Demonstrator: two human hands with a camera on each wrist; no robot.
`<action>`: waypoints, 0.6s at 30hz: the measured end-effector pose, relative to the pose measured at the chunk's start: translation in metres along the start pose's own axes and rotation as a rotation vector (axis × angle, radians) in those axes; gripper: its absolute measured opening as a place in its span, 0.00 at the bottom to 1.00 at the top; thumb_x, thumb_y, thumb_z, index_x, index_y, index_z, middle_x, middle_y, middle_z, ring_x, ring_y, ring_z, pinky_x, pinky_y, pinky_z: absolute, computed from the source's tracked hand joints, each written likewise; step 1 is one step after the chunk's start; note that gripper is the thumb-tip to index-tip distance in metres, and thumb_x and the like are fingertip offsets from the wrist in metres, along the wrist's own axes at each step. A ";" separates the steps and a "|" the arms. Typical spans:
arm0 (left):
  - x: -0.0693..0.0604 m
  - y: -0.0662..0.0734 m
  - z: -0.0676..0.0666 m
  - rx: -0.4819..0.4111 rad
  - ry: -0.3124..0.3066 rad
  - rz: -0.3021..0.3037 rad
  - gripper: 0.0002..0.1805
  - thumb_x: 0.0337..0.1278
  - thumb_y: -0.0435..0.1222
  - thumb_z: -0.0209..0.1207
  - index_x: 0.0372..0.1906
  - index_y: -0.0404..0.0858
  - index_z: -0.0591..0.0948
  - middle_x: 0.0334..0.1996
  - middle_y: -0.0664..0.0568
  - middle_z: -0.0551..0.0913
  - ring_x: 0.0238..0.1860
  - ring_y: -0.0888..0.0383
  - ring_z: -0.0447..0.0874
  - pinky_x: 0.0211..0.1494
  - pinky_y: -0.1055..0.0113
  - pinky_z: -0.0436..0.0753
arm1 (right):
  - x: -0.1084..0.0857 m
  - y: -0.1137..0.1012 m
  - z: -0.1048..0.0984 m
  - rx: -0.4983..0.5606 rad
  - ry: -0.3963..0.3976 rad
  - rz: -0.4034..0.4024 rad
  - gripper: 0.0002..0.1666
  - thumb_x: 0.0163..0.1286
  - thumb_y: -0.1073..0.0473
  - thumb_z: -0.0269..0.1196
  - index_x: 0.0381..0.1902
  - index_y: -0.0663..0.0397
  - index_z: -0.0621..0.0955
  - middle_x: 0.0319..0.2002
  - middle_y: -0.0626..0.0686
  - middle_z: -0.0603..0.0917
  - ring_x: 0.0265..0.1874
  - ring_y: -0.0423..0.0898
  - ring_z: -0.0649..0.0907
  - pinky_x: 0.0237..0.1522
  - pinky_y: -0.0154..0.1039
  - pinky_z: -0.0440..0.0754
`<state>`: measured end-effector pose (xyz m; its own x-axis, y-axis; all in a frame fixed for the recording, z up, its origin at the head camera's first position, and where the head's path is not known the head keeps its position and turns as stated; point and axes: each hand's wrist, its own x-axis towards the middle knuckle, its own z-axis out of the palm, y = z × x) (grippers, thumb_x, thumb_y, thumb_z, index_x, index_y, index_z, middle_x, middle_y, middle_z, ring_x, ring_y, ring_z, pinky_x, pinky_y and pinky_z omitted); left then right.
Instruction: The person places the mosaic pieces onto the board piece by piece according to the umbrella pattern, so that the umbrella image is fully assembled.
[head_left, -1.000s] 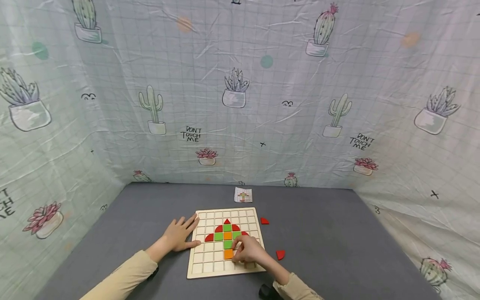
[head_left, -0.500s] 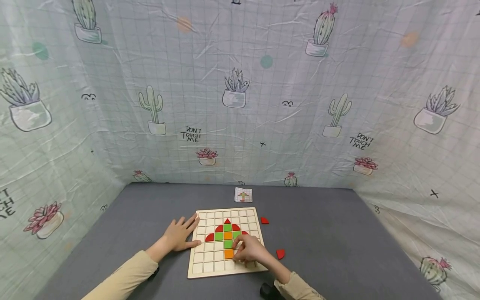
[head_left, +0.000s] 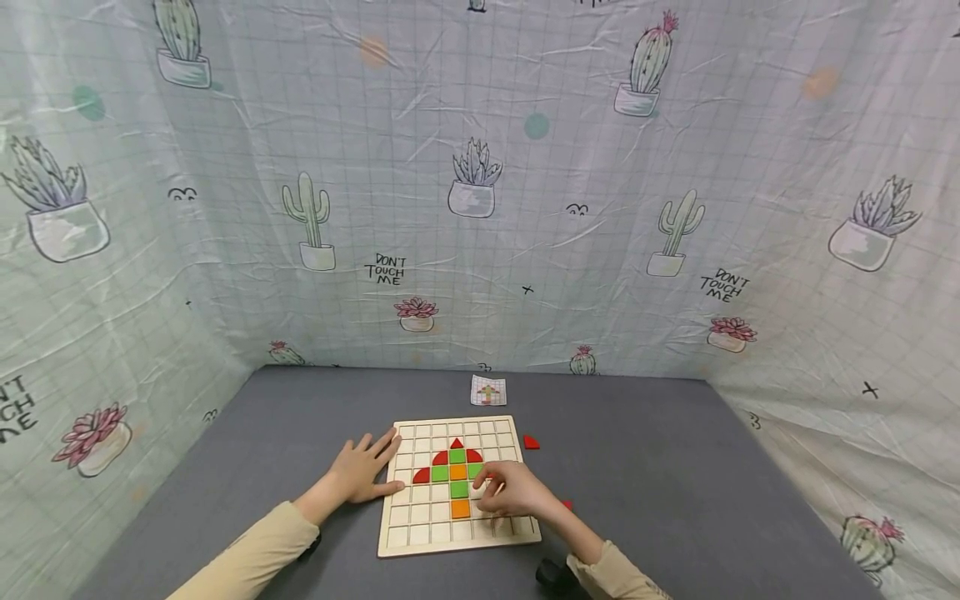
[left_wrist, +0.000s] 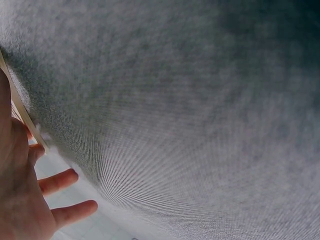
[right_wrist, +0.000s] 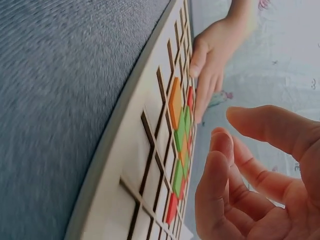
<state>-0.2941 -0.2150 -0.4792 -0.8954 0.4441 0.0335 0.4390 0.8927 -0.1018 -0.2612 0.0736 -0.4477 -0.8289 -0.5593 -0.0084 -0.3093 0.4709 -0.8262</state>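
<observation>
A wooden grid board lies on the table, bearing a pattern of red, green and orange tiles. A red triangle tops it, with an orange square at the bottom. My left hand rests with spread fingers on the board's left edge. Over the right part of the board hovers my right hand, its fingers loosely bent. In the right wrist view, a gap separates thumb and index finger, and nothing is between them. This hand covers part of the pattern's right side in the head view.
One red quarter-circle tile lies right of the board. Another red tile is mostly hidden behind my right wrist. A small pattern card lies beyond the board. A printed cloth hangs around the grey table.
My right hand has shifted slightly right, away from the lower orange square, and its wrist now covers most of the nearer loose red tile. The left hand stays at the board's edge.
</observation>
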 end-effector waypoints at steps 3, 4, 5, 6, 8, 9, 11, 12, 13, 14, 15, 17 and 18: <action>0.000 0.000 -0.001 0.008 -0.006 0.000 0.43 0.52 0.63 0.45 0.66 0.40 0.60 0.67 0.46 0.59 0.60 0.38 0.64 0.53 0.41 0.66 | -0.005 0.002 -0.007 -0.019 0.011 -0.017 0.12 0.51 0.66 0.64 0.35 0.64 0.78 0.22 0.55 0.81 0.14 0.43 0.76 0.18 0.33 0.75; 0.000 0.000 -0.001 0.010 -0.006 0.000 0.43 0.52 0.63 0.45 0.66 0.39 0.60 0.67 0.46 0.59 0.59 0.38 0.64 0.53 0.41 0.66 | -0.006 0.003 -0.009 -0.024 0.016 -0.020 0.12 0.52 0.66 0.64 0.35 0.64 0.78 0.22 0.55 0.81 0.14 0.42 0.76 0.18 0.32 0.75; 0.000 0.001 -0.002 0.011 -0.005 0.000 0.42 0.52 0.63 0.46 0.66 0.39 0.60 0.67 0.46 0.59 0.59 0.39 0.64 0.52 0.42 0.66 | -0.008 0.004 -0.012 -0.028 0.022 -0.023 0.12 0.52 0.66 0.64 0.35 0.64 0.78 0.22 0.55 0.81 0.14 0.41 0.76 0.18 0.32 0.75; 0.000 0.001 -0.002 0.013 -0.004 0.001 0.42 0.52 0.63 0.46 0.66 0.39 0.60 0.67 0.46 0.59 0.59 0.39 0.65 0.52 0.42 0.67 | -0.009 0.005 -0.014 -0.034 0.028 -0.027 0.12 0.52 0.65 0.64 0.35 0.65 0.78 0.22 0.55 0.81 0.15 0.41 0.75 0.18 0.32 0.75; 0.000 0.001 -0.004 0.011 0.002 0.004 0.42 0.52 0.62 0.46 0.66 0.39 0.61 0.66 0.46 0.60 0.59 0.38 0.65 0.52 0.42 0.67 | -0.013 0.009 -0.019 -0.054 0.044 -0.036 0.12 0.53 0.65 0.64 0.35 0.65 0.78 0.23 0.55 0.81 0.15 0.40 0.75 0.18 0.32 0.75; 0.000 0.001 -0.004 0.011 0.003 0.004 0.42 0.52 0.62 0.46 0.66 0.39 0.61 0.66 0.46 0.60 0.59 0.39 0.65 0.52 0.42 0.67 | -0.015 0.010 -0.022 -0.062 0.051 -0.036 0.11 0.53 0.65 0.63 0.35 0.65 0.78 0.23 0.55 0.81 0.14 0.39 0.75 0.18 0.31 0.74; 0.000 0.001 -0.004 0.011 0.002 0.006 0.42 0.52 0.62 0.46 0.66 0.39 0.61 0.66 0.46 0.60 0.59 0.38 0.65 0.52 0.41 0.67 | -0.020 0.014 -0.027 -0.070 0.063 -0.036 0.12 0.53 0.65 0.63 0.36 0.65 0.78 0.23 0.55 0.81 0.15 0.38 0.74 0.18 0.31 0.73; 0.000 0.001 -0.004 0.013 -0.003 0.004 0.42 0.52 0.62 0.46 0.66 0.39 0.60 0.66 0.46 0.59 0.59 0.39 0.65 0.52 0.41 0.67 | -0.023 0.015 -0.030 -0.071 0.064 -0.035 0.12 0.53 0.65 0.63 0.36 0.65 0.78 0.23 0.55 0.80 0.15 0.37 0.74 0.18 0.30 0.73; 0.000 0.001 -0.003 0.012 -0.005 0.004 0.42 0.52 0.62 0.46 0.66 0.39 0.60 0.67 0.46 0.59 0.59 0.39 0.64 0.52 0.41 0.67 | -0.026 0.017 -0.033 -0.068 0.064 -0.033 0.12 0.54 0.65 0.63 0.36 0.66 0.78 0.23 0.55 0.80 0.14 0.37 0.73 0.18 0.30 0.72; 0.000 0.000 -0.003 0.012 -0.008 0.002 0.42 0.52 0.63 0.46 0.66 0.39 0.60 0.67 0.46 0.59 0.59 0.39 0.64 0.52 0.41 0.66 | -0.029 0.019 -0.035 -0.066 0.062 -0.031 0.12 0.54 0.66 0.62 0.37 0.66 0.78 0.23 0.55 0.80 0.14 0.36 0.73 0.17 0.30 0.72; 0.000 0.000 -0.002 0.011 -0.010 0.002 0.42 0.52 0.63 0.46 0.66 0.39 0.60 0.67 0.46 0.59 0.59 0.39 0.64 0.52 0.41 0.66 | -0.033 0.021 -0.038 -0.064 0.060 -0.026 0.12 0.54 0.66 0.62 0.37 0.66 0.78 0.23 0.55 0.80 0.14 0.36 0.72 0.17 0.30 0.71; 0.001 -0.001 0.000 0.013 -0.011 -0.001 0.43 0.51 0.63 0.45 0.66 0.40 0.60 0.67 0.47 0.59 0.59 0.39 0.64 0.52 0.42 0.67 | -0.039 0.025 -0.043 -0.057 0.054 -0.015 0.12 0.55 0.67 0.61 0.38 0.67 0.77 0.24 0.55 0.80 0.14 0.36 0.72 0.16 0.31 0.70; 0.001 -0.001 0.000 0.013 -0.011 -0.002 0.43 0.51 0.63 0.45 0.67 0.40 0.59 0.67 0.47 0.58 0.59 0.39 0.64 0.52 0.42 0.66 | -0.042 0.028 -0.045 -0.053 0.049 -0.008 0.12 0.55 0.67 0.61 0.38 0.67 0.77 0.24 0.56 0.80 0.14 0.37 0.72 0.16 0.31 0.70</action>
<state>-0.2952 -0.2154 -0.4796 -0.8972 0.4411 0.0233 0.4359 0.8927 -0.1146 -0.2564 0.1409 -0.4447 -0.8477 -0.5298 0.0270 -0.3394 0.5026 -0.7951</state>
